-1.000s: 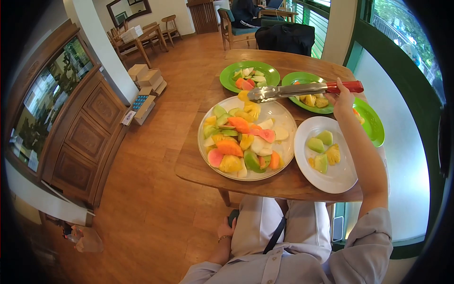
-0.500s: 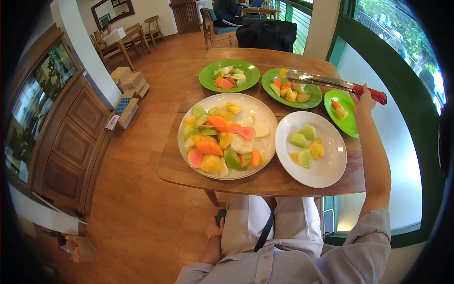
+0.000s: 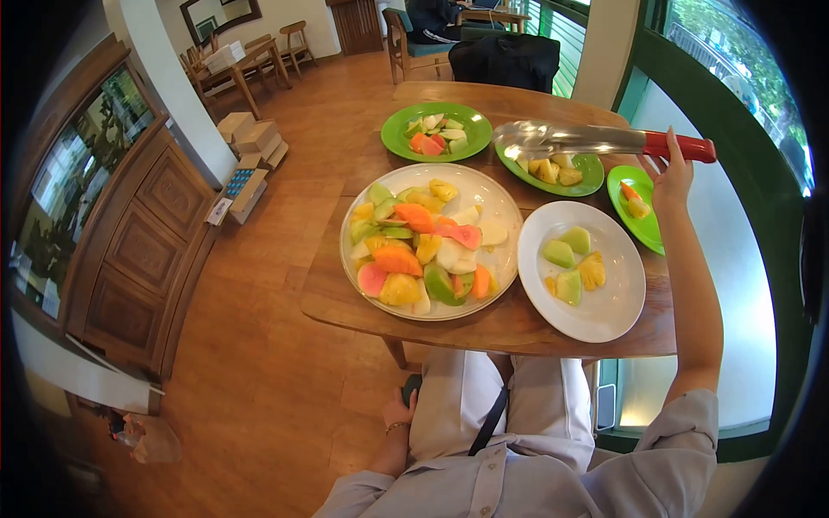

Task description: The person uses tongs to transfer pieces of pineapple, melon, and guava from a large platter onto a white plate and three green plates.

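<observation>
My right hand (image 3: 672,181) is closed around the red handle of metal tongs (image 3: 587,138). The tongs lie level above the table, pointing left, and their head overlaps the second green plate (image 3: 591,183), hiding part of its cut fruit. Below my right hand is a small green plate (image 3: 646,226) with a few fruit pieces. Down beside my left thigh, my left hand (image 3: 399,413) is closed on a small dark object (image 3: 413,390), too little of which shows to name it.
On the wooden table (image 3: 345,306) are a large white plate (image 3: 352,276) heaped with mixed fruit, a white plate (image 3: 596,321) with melon and pineapple, and a green plate (image 3: 393,138) of fruit. A black bag (image 3: 505,62) and a seated person (image 3: 432,19) are beyond.
The tongs have shifted left relative to the plates, covering more of the second green plate. My head view has turned slightly left. My left hand stays by my thigh.
</observation>
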Demonstrator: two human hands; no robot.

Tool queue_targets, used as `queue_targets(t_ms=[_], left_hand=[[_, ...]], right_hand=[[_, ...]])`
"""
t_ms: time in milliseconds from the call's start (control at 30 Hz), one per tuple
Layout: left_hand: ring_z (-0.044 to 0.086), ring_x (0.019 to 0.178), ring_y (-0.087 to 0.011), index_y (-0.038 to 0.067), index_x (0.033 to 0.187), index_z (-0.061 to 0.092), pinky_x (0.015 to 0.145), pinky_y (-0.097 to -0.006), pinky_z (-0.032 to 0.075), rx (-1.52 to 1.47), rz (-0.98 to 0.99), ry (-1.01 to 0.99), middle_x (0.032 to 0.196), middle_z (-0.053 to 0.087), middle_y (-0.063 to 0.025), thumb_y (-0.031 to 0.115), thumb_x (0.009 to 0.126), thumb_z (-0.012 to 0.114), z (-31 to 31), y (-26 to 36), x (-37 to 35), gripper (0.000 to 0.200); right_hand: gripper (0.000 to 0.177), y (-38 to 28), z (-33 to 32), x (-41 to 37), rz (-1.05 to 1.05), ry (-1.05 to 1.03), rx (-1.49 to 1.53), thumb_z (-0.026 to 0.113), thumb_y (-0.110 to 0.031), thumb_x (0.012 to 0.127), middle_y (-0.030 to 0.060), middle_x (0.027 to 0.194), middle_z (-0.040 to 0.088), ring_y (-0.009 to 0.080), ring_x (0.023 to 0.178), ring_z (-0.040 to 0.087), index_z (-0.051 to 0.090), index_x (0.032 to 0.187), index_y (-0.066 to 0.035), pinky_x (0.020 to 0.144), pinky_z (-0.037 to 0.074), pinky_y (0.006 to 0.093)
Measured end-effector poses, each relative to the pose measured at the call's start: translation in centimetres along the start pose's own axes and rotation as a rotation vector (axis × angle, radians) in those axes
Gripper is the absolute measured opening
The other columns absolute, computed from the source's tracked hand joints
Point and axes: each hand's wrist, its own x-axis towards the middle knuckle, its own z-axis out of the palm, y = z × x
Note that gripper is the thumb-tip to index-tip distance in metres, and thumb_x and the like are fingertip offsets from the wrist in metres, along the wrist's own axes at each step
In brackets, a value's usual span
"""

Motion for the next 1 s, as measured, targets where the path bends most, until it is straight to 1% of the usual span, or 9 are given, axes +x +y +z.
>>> queue_targets(t_ms=[67,100,267,467,667,800,900,967,1000], left_hand=[[0.054,0.066,-0.0374,0.008,0.096,0.045,0.056,-0.0443,0.042,0.003,-0.016,-0.018,0.073,0.056,-0.0209,0.052,0.075,0.037,0.1,-0.1,-0.2,0.049],[0.054,0.065,-0.0375,0.008,0.096,0.045,0.056,-0.0444,0.042,0.000,-0.009,-0.011,0.072,0.056,-0.0209,0.052,0.075,0.036,0.2,-0.2,0.0,0.050],[0.054,0.065,-0.0377,0.008,0.098,0.045,0.056,-0.0447,0.042,0.032,-0.008,-0.007,0.072,0.056,-0.0210,0.053,0.075,0.036,-0.2,0.2,-0.1,0.051],[0.054,0.066,-0.0377,0.008,0.099,0.045,0.058,-0.0446,0.043,0.011,-0.033,-0.023,0.072,0.056,-0.0212,0.053,0.074,0.037,0.2,-0.2,0.0,0.052],[0.054,0.065,-0.0378,0.008,0.097,0.046,0.056,-0.0448,0.042,-0.014,0.010,0.032,0.070,0.055,-0.0214,0.053,0.074,0.037,0.3,-0.3,0.0,0.051],[0.054,0.064,-0.0381,0.009,0.096,0.046,0.055,-0.0450,0.042,0.003,-0.005,0.009,0.070,0.055,-0.0212,0.053,0.074,0.037,0.1,0.0,-0.1,0.050],[0.054,0.064,-0.0381,0.009,0.095,0.046,0.055,-0.0450,0.042,0.007,0.002,0.023,0.070,0.055,-0.0209,0.052,0.074,0.037,-0.1,0.1,-0.2,0.049],[0.054,0.063,-0.0380,0.009,0.095,0.046,0.055,-0.0449,0.042,0.002,0.011,0.035,0.070,0.055,-0.0208,0.052,0.074,0.037,-0.1,0.2,-0.2,0.049],[0.054,0.063,-0.0379,0.009,0.094,0.047,0.055,-0.0448,0.042,-0.003,0.016,0.035,0.071,0.055,-0.0209,0.052,0.074,0.038,-0.1,0.1,-0.1,0.048]], right_hand=[[0.034,0.2,0.9,-1.6,0.051,-0.174,0.004,0.058,-0.023,0.073,0.0097,0.083,0.051,0.0174,0.070,0.055,0.037,0.092,-0.004,0.061,0.050,0.0320],[0.034,0.5,1.4,-2.2,0.064,-0.172,-0.051,0.057,-0.025,0.074,0.0089,0.084,0.052,0.0161,0.071,0.054,0.038,0.093,-0.005,0.063,0.048,0.0318],[0.033,1.9,3.5,-4.4,0.125,-0.243,-0.063,0.056,-0.025,0.074,0.0081,0.084,0.051,0.0158,0.075,0.054,0.037,0.094,-0.006,0.065,0.048,0.0327],[0.031,3.4,5.2,-4.8,0.202,-0.384,0.063,0.055,-0.023,0.075,0.0083,0.089,0.048,0.0185,0.080,0.053,0.035,0.093,-0.009,0.069,0.047,0.0364],[0.031,4.0,6.1,-5.6,0.269,-0.469,0.114,0.055,-0.022,0.075,0.0090,0.088,0.048,0.0201,0.083,0.053,0.035,0.092,-0.007,0.068,0.049,0.0369],[0.032,4.5,6.0,-5.7,0.266,-0.444,0.085,0.056,-0.021,0.075,0.0099,0.088,0.048,0.0207,0.083,0.054,0.035,0.093,-0.006,0.066,0.050,0.0357],[0.032,5.0,5.6,-6.1,0.277,-0.349,0.043,0.056,-0.020,0.075,0.0112,0.090,0.049,0.0213,0.081,0.054,0.035,0.094,-0.005,0.065,0.050,0.0354],[0.031,5.5,5.2,-6.2,0.323,-0.241,0.031,0.058,-0.021,0.073,0.0098,0.085,0.052,0.0189,0.075,0.055,0.038,0.093,-0.006,0.063,0.051,0.0349],[0.031,5.8,5.0,-6.1,0.323,-0.242,0.031,0.058,-0.021,0.073,0.0098,0.085,0.052,0.0189,0.075,0.055,0.038,0.093,-0.006,0.063,0.051,0.0349]])
